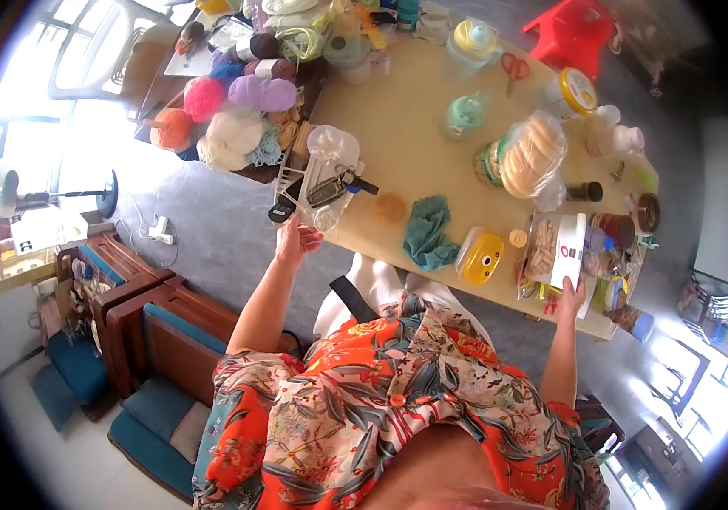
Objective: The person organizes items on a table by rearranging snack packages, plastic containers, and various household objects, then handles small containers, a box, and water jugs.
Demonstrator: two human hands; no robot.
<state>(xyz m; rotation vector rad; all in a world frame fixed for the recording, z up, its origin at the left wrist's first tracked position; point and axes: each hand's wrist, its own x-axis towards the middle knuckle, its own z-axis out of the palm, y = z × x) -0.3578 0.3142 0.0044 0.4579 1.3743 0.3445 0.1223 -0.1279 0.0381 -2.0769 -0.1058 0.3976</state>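
Observation:
My left hand (298,241) is at the table's near left corner with its fingers curled. It is just below a white plastic tray (337,151) that holds keys (326,192) and a black object (284,204). Whether the fingertips grip anything there is too small to tell. At the right, my right hand (571,299) is closed on the lower end of a white flat box (569,248) with a dark and red mark. That box stands beside a clear bag of light brown pieces (542,246).
A teal cloth (429,234) and a yellow-lidded container (479,256) lie along the table's (372,110) near edge. Farther back are a bagged loaf (534,157), jars and red scissors (514,68). Yarn balls (236,127) fill the left side. Wooden chairs (168,314) stand behind.

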